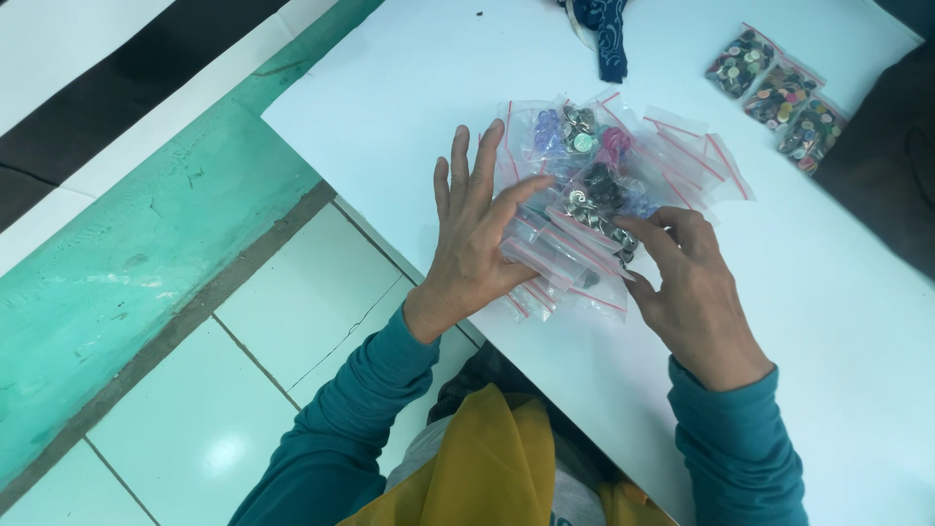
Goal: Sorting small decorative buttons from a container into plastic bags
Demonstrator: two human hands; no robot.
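Observation:
A heap of small clear zip bags [594,185] with red seal strips, filled with buttons, lies on the white table [838,321] near its front edge. My left hand [474,234] rests flat on the left side of the heap, fingers spread, thumb on the bags. On the right side of the heap, my right hand [687,282] pinches a bag of silver buttons [596,218] between thumb and fingers. Both arms wear teal sleeves.
Three bags of mixed coloured buttons [779,93] lie in a row at the back right. A dark blue patterned cloth [604,29] sits at the table's far edge. A dark object [891,156] covers the right edge. Left of the table are white floor tiles and a green strip [146,244].

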